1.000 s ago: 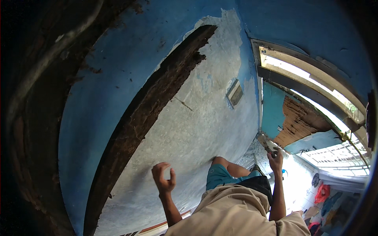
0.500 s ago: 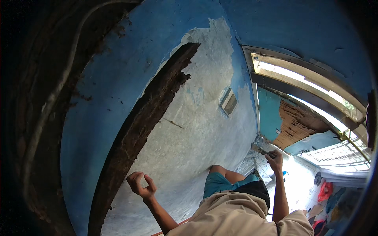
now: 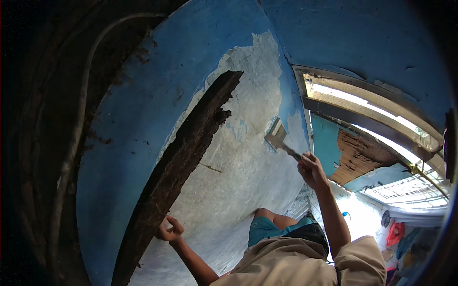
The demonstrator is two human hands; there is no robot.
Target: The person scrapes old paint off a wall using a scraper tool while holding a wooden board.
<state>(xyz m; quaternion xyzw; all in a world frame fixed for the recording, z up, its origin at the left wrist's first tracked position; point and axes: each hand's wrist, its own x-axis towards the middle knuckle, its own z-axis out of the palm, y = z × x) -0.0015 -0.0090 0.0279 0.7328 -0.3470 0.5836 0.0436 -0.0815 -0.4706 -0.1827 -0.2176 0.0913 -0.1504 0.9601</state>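
Observation:
My right hand (image 3: 313, 171) is closed round the handle of a scraper (image 3: 289, 151) with a flat, wide blade. The blade lies over the lower part of a small grey wall switch plate (image 3: 277, 128), set in the wall; whether it touches cannot be told. At the lower left my left hand (image 3: 170, 230) holds the jagged edge of a dark, rotten wooden beam (image 3: 174, 164), its fingers curled and partly hidden there. The beam slants across a wall with bare grey plaster (image 3: 248, 157) and peeling blue paint (image 3: 121, 128).
A slatted window opening (image 3: 362, 97) is at the upper right, above a broken brown panel (image 3: 365, 155). A pale pipe or cable (image 3: 85, 95) runs down the far left. On the floor at the right lie a red bag (image 3: 395, 232) and assorted cloths.
My right hand has risen leftward, bringing the scraper from beside the window wall up to the switch plate. My left hand has moved slightly down and left onto the beam's edge.

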